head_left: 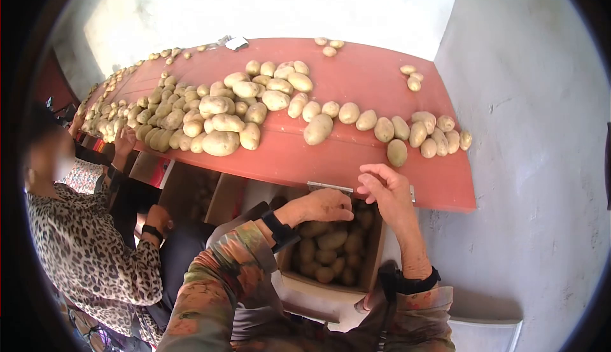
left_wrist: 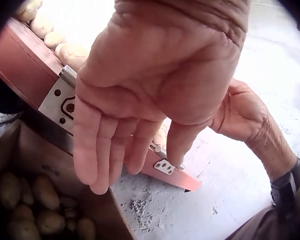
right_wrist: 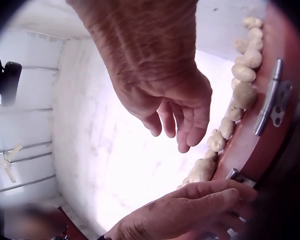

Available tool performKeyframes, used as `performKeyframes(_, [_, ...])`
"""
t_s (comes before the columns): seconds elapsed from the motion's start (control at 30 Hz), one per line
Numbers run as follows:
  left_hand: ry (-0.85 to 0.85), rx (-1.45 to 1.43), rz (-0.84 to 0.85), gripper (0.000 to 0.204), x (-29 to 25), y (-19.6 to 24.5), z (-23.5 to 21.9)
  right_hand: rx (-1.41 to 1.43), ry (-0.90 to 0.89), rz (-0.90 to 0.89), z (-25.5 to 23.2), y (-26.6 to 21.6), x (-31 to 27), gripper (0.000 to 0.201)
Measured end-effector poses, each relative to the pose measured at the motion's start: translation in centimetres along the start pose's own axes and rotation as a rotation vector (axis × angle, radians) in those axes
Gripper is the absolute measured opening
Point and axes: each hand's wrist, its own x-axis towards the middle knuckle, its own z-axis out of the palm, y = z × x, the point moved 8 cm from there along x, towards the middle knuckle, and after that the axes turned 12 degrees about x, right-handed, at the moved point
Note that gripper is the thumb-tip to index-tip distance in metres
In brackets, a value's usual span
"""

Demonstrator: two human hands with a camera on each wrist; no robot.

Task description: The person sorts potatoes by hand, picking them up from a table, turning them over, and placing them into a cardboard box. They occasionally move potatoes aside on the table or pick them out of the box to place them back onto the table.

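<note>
Left hand (head_left: 323, 205), right hand (head_left: 391, 198): fingers relaxed, empty. Potato (head_left: 397, 153) just beyond right fingers; I'd cup, not pinch.

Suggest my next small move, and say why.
I'd probably reach the right hand to the nearest potato, just in front of the row. Both hands look empty, that potato lies closest to the table's front edge there, and the box below holds potatoes.
</note>
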Motion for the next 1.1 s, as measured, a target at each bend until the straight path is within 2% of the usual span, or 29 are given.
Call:
performKeyframes(0.03, [0.010,0.007,-0.003,0.032,0.0,0.2,-0.2,0.000,-0.009,-0.010,0.2,0.0,0.0,0.027])
performKeyframes(0.1, [-0.106,-0.132,-0.141,0.031,-0.2,-0.2,0.4,0.006,-0.008,0.018,0.3,0.3,0.2,0.027])
performKeyframes(0.13, [-0.110,-0.256,-0.171,0.030,-0.5,-0.3,0.4,0.007,-0.017,0.006,0.4,0.3,0.3,0.027])
performKeyframes(0.23, [-0.109,-0.276,-0.218,0.030,-0.4,-0.9,0.4,-0.004,-0.045,0.003,0.3,0.8,0.4,0.025])
performKeyframes(0.33, [-0.052,-0.270,-0.200,0.033,-0.6,-0.8,-1.2,-0.005,0.006,0.068,-0.7,1.8,0.7,0.030])
performKeyframes(0.43, [-0.001,-0.329,-0.242,0.035,-1.3,-0.9,-3.2,0.034,0.023,0.034,-1.3,1.8,1.1,0.028])
performKeyframes(0.53, [0.025,-0.427,-0.280,0.034,-1.1,-2.1,-4.2,0.090,-0.017,0.058,-1.2,2.2,1.5,0.025])
performKeyframes(0.6, [0.128,-0.592,-0.277,0.035,-0.7,-2.2,-6.0,0.100,-0.004,0.044,-1.3,2.0,1.8,0.025])
performKeyframes(0.63, [0.121,-0.586,-0.270,0.035,-0.2,-1.9,-6.7,0.106,-0.009,0.054,-1.2,2.2,1.8,0.025])
performKeyframes(0.7, [0.262,-0.610,-0.316,0.033,0.2,-2.1,-10.1,0.109,0.003,0.059,-1.3,2.4,1.9,0.025])
performKeyframes(0.77, [0.376,-0.632,-0.211,0.033,0.2,0.4,-14.2,0.093,-0.016,0.027,-1.1,2.2,2.1,0.025])
performKeyframes(0.93, [0.473,-0.618,-0.039,0.029,2.7,7.0,-23.3,0.097,-0.015,0.040,-1.0,1.9,2.2,0.028])
performKeyframes(1.0, [0.472,-0.610,-0.023,0.029,3.3,10.3,-25.4,0.087,-0.017,0.039,-0.8,1.9,2.0,0.029])
performKeyframes(1.07, [0.467,-0.593,0.051,0.028,3.7,13.2,-26.6,0.109,-0.152,0.064,1.1,2.6,1.9,0.028])
performKeyframes(1.1, [0.459,-0.592,0.053,0.028,3.8,14.2,-26.7,0.112,-0.144,0.064,1.5,2.7,1.9,0.028])
